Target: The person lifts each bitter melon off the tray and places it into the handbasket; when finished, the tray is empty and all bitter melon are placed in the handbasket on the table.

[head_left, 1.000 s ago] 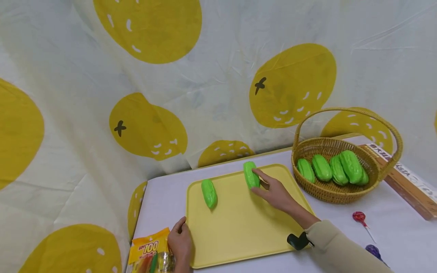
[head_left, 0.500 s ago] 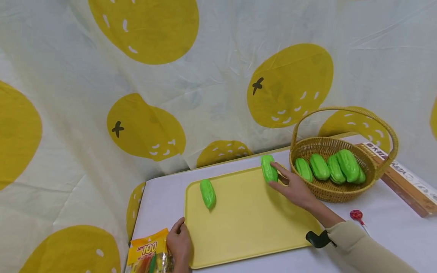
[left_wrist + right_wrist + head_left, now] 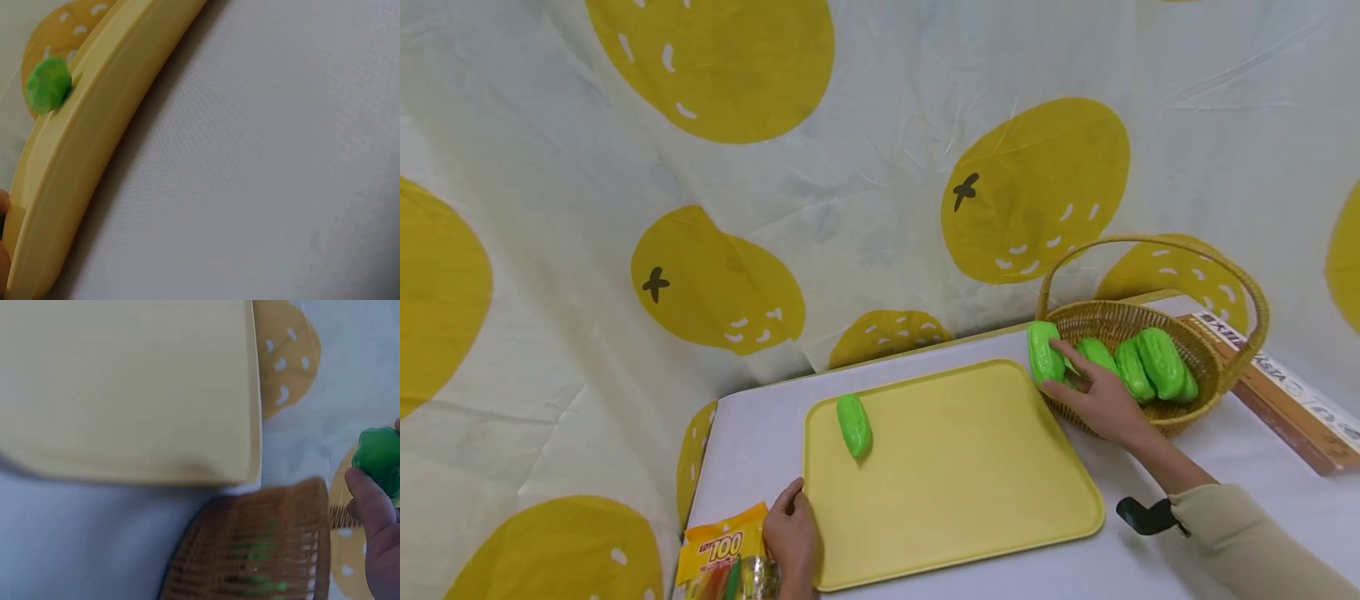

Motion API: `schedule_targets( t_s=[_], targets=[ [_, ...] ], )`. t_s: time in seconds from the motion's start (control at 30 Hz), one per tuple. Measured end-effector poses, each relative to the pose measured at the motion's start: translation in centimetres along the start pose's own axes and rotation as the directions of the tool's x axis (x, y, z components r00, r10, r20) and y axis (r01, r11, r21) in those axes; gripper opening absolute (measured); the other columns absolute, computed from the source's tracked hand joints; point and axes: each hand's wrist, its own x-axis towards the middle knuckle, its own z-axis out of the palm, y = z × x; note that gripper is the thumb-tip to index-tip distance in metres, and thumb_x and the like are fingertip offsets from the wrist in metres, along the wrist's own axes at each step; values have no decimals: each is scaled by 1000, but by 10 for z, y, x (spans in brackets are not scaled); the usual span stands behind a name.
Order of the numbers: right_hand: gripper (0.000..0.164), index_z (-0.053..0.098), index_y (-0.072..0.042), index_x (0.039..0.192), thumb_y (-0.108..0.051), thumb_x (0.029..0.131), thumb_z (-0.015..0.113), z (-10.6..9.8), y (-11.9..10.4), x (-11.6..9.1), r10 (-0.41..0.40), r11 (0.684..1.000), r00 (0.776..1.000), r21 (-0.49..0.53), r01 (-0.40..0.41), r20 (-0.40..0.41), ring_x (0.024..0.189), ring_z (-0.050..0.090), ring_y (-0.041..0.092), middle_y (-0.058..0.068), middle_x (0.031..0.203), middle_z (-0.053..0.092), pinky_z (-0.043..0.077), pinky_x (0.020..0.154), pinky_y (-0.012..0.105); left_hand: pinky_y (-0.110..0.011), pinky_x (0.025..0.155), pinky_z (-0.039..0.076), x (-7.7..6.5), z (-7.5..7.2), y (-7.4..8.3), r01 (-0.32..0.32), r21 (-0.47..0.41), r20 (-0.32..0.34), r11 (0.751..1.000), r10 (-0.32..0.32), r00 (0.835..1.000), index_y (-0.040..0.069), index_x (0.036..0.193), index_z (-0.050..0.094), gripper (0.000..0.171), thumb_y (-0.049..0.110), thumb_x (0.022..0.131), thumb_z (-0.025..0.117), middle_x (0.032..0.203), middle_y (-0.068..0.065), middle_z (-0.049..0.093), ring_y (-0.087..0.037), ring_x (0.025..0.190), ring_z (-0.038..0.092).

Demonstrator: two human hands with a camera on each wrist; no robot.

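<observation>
My right hand [image 3: 1105,404] pinches a bright green, ridged toy vegetable [image 3: 1045,353] between thumb and fingers. It is held up at the left rim of the wicker basket [image 3: 1208,400], partly in front of it. Several similar green pieces lie inside the basket. In the right wrist view, the held vegetable [image 3: 377,456] shows a lobed end above the basket wall [image 3: 281,531]. My left hand [image 3: 792,533] grips the left edge of the yellow tray [image 3: 955,475]; only its fingertips [image 3: 5,203] show in the left wrist view. One green vegetable [image 3: 853,426] lies on the tray's left part.
A yellow candy bag [image 3: 722,554] lies beside my left hand. Behind the basket, a long brown-and-white box [image 3: 1292,400] stretches to the right. The basket's tall handle [image 3: 1180,242] arches over its opening. A lemon-patterned cloth [image 3: 872,233] hangs at the table's back.
My right hand has carried the green vegetable rightward from above the tray to the basket's left rim. The left hand stays on the tray edge. The lollipops are now hidden behind the right arm.
</observation>
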Motion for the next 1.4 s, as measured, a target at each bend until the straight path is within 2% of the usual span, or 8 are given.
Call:
schedule_targets(
  t_s=[0.17,0.3,0.43,0.67,0.77,0.87,1.07,1.4],
  targets=[
    [77,24,-14,164,-35,101,64,-21,16,-3,88,993,996,-73,-90,-33,136,44,55,33,163,25,40,78,-1,-55,98,54,0,0,-1,-2,0,-1,1000,2,1000,-2,120,74,30,3,99,54,120,-26,72,-42,116,66],
    [79,22,-14,164,-38,101,64,-34,28,-5,122,982,991,-137,-128,-52,134,44,60,37,160,26,57,96,40,-56,99,54,1,0,-1,11,4,10,1000,-11,1000,-2,121,73,30,4,100,53,122,-26,71,-43,118,65],
    [80,19,-12,164,-38,101,62,-42,38,-6,134,977,990,-160,-141,-52,132,41,65,44,156,25,40,101,76,-56,98,54,2,1,0,22,8,22,1000,-23,1000,-2,123,73,30,4,101,52,124,-26,71,-43,118,65],
    [79,21,-12,164,-39,101,62,-49,49,-7,136,966,988,-211,-149,-74,114,59,52,46,149,37,55,80,53,-56,97,54,1,1,-1,16,9,22,1000,-16,1000,-2,123,73,31,5,101,52,124,-27,70,-44,118,65],
    [78,23,-11,163,-39,102,62,-52,50,-7,138,960,987,-233,-155,-86,79,60,29,30,106,62,47,62,36,-56,98,54,2,1,-1,23,19,25,1000,-23,999,-1,124,72,32,6,101,51,125,-26,70,-44,118,65],
    [77,24,-9,163,-40,102,60,-55,52,-6,147,949,985,-267,-166,-88,65,40,13,19,89,53,34,59,29,-56,97,54,1,2,-2,24,24,24,999,-25,999,-1,124,72,32,6,101,51,125,-26,70,-43,118,65],
    [79,22,-5,162,-41,102,59,-60,55,-4,193,936,980,-291,-199,-49,79,50,28,42,137,47,42,70,40,-56,95,55,1,2,-2,21,25,23,999,-21,1000,-1,123,73,31,6,101,52,123,-27,70,-43,116,65],
    [79,20,-2,162,-42,104,56,-61,60,-1,237,939,971,-253,-235,-20,134,34,66,49,150,27,38,98,78,-55,95,55,2,0,-2,33,7,52,999,-34,998,-2,125,71,31,5,102,51,125,-28,69,-44,118,64]
  ],
)
